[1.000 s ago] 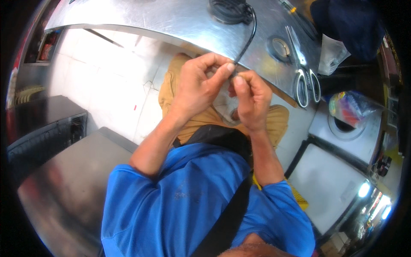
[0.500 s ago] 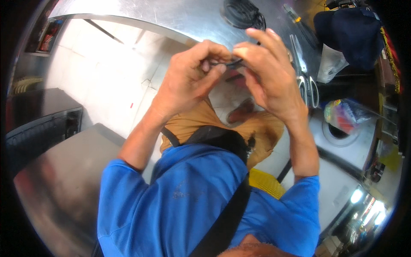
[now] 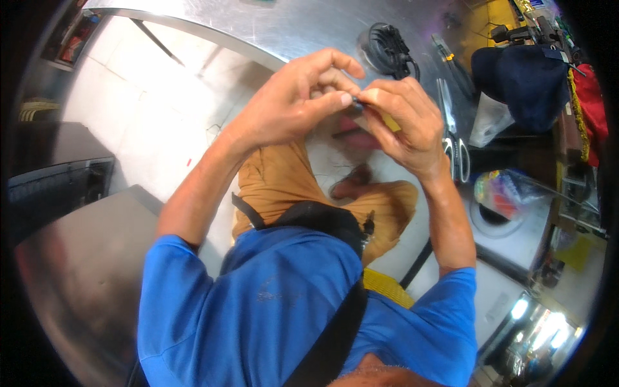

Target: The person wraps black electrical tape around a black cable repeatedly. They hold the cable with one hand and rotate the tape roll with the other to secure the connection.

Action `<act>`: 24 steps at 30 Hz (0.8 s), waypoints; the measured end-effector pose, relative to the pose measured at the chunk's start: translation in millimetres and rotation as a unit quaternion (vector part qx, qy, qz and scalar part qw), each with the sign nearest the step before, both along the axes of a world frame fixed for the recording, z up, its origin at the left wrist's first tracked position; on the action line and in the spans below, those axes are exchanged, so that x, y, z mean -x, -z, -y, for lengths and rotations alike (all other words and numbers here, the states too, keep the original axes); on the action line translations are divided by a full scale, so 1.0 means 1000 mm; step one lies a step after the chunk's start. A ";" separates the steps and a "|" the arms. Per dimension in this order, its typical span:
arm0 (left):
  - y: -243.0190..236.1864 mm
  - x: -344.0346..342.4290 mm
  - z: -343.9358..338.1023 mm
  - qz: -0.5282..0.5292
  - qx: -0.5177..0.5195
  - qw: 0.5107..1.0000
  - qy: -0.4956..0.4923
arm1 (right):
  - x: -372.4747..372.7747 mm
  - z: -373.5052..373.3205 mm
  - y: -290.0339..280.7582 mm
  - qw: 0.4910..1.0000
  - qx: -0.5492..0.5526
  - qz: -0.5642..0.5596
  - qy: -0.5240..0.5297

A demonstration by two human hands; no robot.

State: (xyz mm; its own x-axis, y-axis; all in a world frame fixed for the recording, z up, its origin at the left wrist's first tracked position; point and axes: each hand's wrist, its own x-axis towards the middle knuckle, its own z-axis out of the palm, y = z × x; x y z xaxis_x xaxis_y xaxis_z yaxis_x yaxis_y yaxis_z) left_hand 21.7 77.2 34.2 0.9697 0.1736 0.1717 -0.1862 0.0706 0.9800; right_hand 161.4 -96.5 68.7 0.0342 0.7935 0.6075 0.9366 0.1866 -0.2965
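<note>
Above the near edge of the steel table, my left hand (image 3: 300,100) pinches a small dark cord-like piece (image 3: 357,104) between thumb and finger, its other fingers raised and curled. My right hand (image 3: 407,122) meets it from the other side, with thumb and forefinger closed on the same piece. Most of the piece is hidden by the fingertips, so its exact kind does not show. A bit of yellow (image 3: 391,122) shows under the right fingers. Just beyond the hands lies a black round part with a coiled cable (image 3: 387,50).
On the steel table (image 3: 258,27), scissors with white-and-black handles (image 3: 456,155) and a yellow-and-black tool (image 3: 443,48) lie to the right. Further right are a dark blue cap (image 3: 525,84) and a clear bag with colourful contents (image 3: 509,193). A brown-grey box-like surface (image 3: 97,264) stands at left.
The left fingers have opened out somewhat and the right fingers have folded down. The dark piece now shows less between the fingertips. The view has shifted, bringing more of the table in.
</note>
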 end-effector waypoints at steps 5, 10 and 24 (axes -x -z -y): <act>-0.004 -0.004 0.000 -0.004 -0.053 0.999 -0.011 | -0.003 0.003 -0.004 1.000 0.010 -0.001 0.002; -0.007 -0.004 0.001 -0.017 -0.019 1.000 0.004 | -0.003 0.004 -0.003 1.000 0.007 -0.021 0.011; -0.006 -0.002 0.012 -0.095 -0.168 0.979 -0.060 | 0.000 0.001 -0.002 0.993 0.060 -0.086 0.056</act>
